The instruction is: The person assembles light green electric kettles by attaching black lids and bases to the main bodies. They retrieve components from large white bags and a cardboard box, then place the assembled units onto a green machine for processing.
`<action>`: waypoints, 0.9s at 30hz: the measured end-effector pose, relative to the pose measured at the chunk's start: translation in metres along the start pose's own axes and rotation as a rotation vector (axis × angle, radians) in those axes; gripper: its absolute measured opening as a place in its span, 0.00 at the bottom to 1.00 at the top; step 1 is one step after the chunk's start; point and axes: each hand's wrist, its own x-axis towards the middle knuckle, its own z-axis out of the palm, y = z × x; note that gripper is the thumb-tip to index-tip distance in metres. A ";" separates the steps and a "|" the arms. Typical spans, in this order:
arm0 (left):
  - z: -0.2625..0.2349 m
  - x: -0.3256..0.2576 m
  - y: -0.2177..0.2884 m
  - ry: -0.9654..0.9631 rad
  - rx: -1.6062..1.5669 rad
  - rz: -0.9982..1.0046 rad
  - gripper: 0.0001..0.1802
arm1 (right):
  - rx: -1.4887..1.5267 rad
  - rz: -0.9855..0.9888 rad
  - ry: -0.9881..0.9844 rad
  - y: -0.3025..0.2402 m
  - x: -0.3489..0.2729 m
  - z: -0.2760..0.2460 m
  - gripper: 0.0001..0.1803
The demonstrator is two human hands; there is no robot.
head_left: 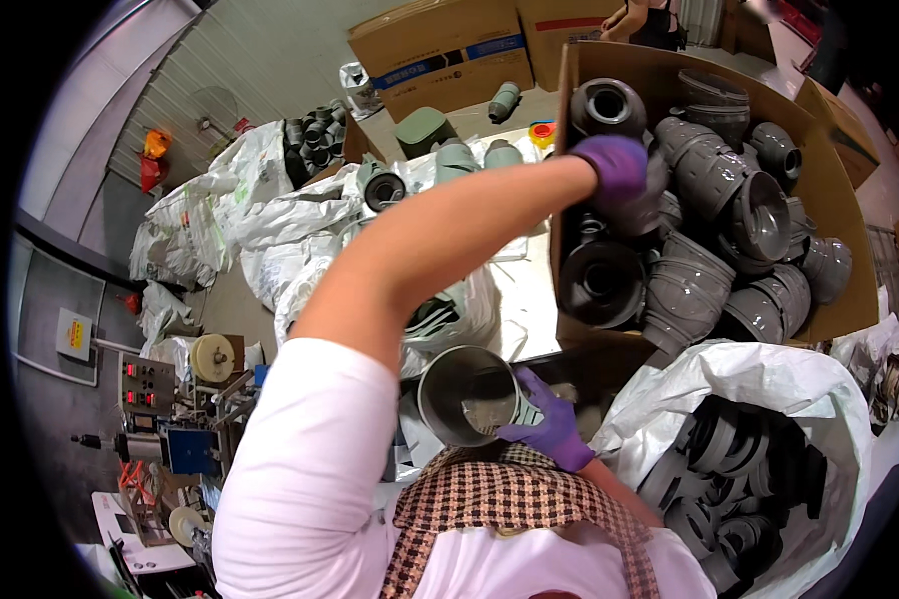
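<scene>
My right hand (552, 424), in a purple glove, grips the rim of a wide grey-green pipe fitting (435, 404) close to my body. The fitting's round mouth faces up and shows a hollow inside. My left arm reaches across to the right, over a big cardboard box (567, 110). There my left hand (612, 166), also purple-gloved, is closed on a grey pipe fitting (641, 205) smeared by motion; its fingertips are hidden. Several dark grey pipe fittings (704, 165) in clear wrap fill the box around it.
A white woven sack (629, 409) with black and grey rings stands at the lower right. Grey-green fittings (456, 158) and white sacks (270, 210) lie beyond my left arm. Machinery (190, 449) stands at left, flat cartons (445, 60) at the back. Another person (659, 25) is partly visible behind the box.
</scene>
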 end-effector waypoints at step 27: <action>0.103 -0.806 0.152 0.952 -0.418 -0.726 0.36 | 0.375 0.246 -1.086 -0.085 0.109 0.379 0.25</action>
